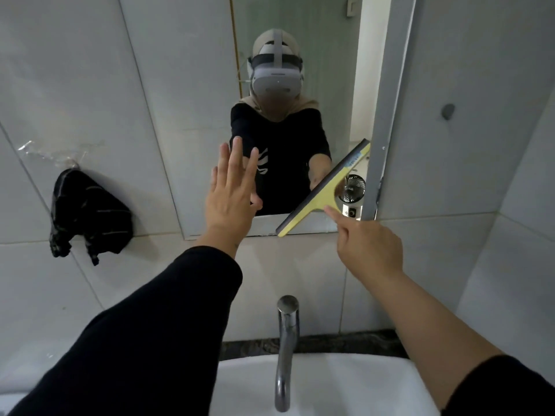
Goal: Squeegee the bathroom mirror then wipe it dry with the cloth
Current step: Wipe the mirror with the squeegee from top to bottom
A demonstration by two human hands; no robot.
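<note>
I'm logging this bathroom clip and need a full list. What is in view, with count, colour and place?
mirror: one, silver-edged, on the tiled wall, centre.
squeegee: one, yellow with a dark blade, tilted against the mirror's lower right.
cloth: one, black with thin stripes, hanging on the wall at left.
faucet: one, chrome, bottom centre.
sink: one, white, under the faucet.
wall knob: one, grey, right wall.
left hand: open, flat towards the mirror, black sleeve.
right hand: holding the squeegee's handle.
</note>
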